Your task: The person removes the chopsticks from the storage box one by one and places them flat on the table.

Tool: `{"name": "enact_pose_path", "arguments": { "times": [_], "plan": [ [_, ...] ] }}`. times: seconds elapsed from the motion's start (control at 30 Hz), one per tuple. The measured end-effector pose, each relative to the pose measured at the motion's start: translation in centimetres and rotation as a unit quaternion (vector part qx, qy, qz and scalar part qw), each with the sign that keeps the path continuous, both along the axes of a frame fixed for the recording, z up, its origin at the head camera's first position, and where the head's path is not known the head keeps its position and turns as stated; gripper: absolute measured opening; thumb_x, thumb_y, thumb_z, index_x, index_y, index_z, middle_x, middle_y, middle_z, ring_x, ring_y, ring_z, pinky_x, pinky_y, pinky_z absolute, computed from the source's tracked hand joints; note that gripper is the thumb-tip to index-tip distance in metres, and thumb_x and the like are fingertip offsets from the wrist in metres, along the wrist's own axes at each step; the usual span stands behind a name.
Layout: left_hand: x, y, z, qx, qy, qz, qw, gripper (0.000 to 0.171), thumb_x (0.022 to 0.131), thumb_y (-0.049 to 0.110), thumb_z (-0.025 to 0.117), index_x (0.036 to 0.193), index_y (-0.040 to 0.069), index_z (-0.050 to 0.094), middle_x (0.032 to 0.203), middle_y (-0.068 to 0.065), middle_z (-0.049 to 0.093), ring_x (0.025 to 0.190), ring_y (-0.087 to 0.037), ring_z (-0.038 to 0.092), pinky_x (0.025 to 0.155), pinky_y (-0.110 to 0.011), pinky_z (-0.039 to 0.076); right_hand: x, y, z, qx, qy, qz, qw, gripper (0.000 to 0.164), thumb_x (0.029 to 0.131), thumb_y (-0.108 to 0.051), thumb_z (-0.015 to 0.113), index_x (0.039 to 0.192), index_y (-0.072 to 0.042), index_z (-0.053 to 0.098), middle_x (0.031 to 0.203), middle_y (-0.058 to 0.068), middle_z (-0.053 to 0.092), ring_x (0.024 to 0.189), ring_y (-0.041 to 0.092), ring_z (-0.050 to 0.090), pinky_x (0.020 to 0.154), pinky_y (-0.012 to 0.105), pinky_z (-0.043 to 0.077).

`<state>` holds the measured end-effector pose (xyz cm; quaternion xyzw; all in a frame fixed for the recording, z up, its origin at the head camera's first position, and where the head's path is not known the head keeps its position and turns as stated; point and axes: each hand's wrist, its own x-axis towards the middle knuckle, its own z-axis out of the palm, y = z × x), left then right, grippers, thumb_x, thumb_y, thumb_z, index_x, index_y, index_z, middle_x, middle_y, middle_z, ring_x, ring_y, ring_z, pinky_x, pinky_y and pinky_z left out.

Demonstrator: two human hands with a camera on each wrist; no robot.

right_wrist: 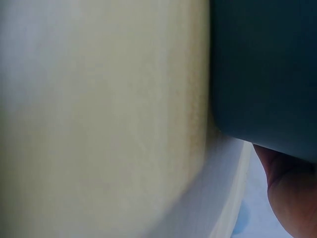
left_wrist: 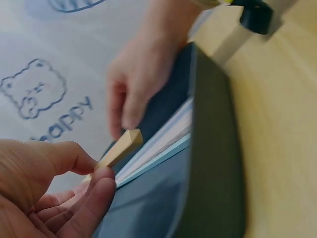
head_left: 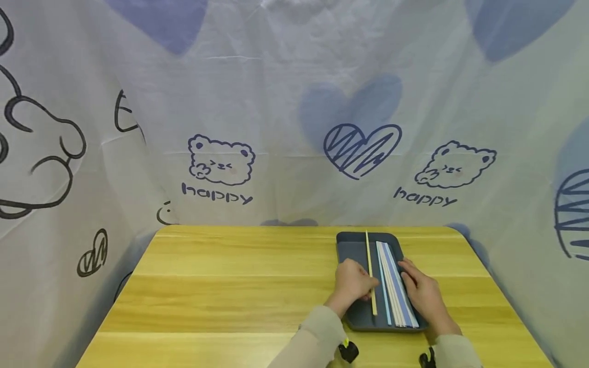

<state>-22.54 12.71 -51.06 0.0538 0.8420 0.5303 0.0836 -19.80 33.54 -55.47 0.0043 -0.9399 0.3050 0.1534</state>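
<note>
My left hand (head_left: 353, 282) pinches a pale wooden stick (head_left: 369, 260) between thumb and fingers over the left half of a dark tray (head_left: 356, 321). In the left wrist view the square-cut end of the stick (left_wrist: 130, 141) juts out past the fingertips. A row of thin light blue, white and darker blue sticks (head_left: 394, 286) lies lengthwise in the tray's right half. My right hand (head_left: 425, 294) rests with fairly straight fingers against the tray's right rim. Part of this hand (right_wrist: 292, 198) shows beside the tray wall (right_wrist: 267, 74) in the right wrist view.
The tray stands toward the right of a yellow wood-grain table (head_left: 221, 291). Behind the table hangs a pale cloth (head_left: 285, 179) printed with hearts and bears. Dark straps or cameras (head_left: 348, 351) sit at the wrists.
</note>
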Motion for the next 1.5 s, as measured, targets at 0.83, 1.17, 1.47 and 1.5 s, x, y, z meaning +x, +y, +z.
{"name": "enact_pose_path", "arguments": {
  "times": [0.83, 1.17, 1.47, 1.5],
  "plan": [
    [-2.5, -10.4, -0.5, -0.006, 0.001, 0.066, 0.9978, 0.023, 0.086, 0.009, 0.076, 0.063, 0.008, 0.075, 0.051, -0.001, 0.067, 0.049, -0.023, 0.07, 0.046, -0.029, 0.057, 0.1, 0.2, 0.0, 0.014, 0.027, 0.007, 1.0, 0.036, 0.107, -0.006, 0.057, 0.141, 0.003, 0.063, 0.151, 0.028, 0.055, 0.133, 0.053, 0.057, 0.106, 0.068, 0.049],
    [-2.0, -12.5, -2.7, -0.038, -0.007, 0.07, 0.9968, 0.023, 0.087, 0.006, 0.076, 0.065, 0.004, 0.075, 0.051, -0.005, 0.067, 0.043, -0.019, 0.065, 0.041, -0.024, 0.051, 0.3, 0.1, -0.4, 0.015, 0.03, 0.008, 0.999, 0.036, 0.107, -0.006, 0.057, 0.141, 0.004, 0.063, 0.151, 0.028, 0.056, 0.133, 0.053, 0.057, 0.106, 0.068, 0.049],
    [-1.7, -12.7, -3.5, -0.042, -0.019, 0.07, 0.9965, 0.026, 0.088, 0.004, 0.076, 0.062, 0.007, 0.072, 0.049, -0.002, 0.065, 0.039, -0.012, 0.06, 0.042, -0.025, 0.054, 0.0, -0.1, -0.7, 0.019, 0.056, 0.012, 0.998, 0.034, 0.105, -0.004, 0.06, 0.138, 0.003, 0.065, 0.147, 0.027, 0.059, 0.129, 0.051, 0.061, 0.103, 0.065, 0.05],
    [-1.7, -12.7, -3.5, -0.043, -0.018, 0.07, 0.9965, 0.025, 0.087, 0.004, 0.076, 0.062, 0.007, 0.072, 0.049, -0.003, 0.065, 0.039, -0.012, 0.06, 0.042, -0.025, 0.055, 0.0, -0.1, -0.7, 0.018, 0.057, 0.012, 0.998, 0.034, 0.105, -0.003, 0.06, 0.138, 0.003, 0.066, 0.147, 0.027, 0.059, 0.129, 0.051, 0.061, 0.103, 0.065, 0.05]
  ]
}}
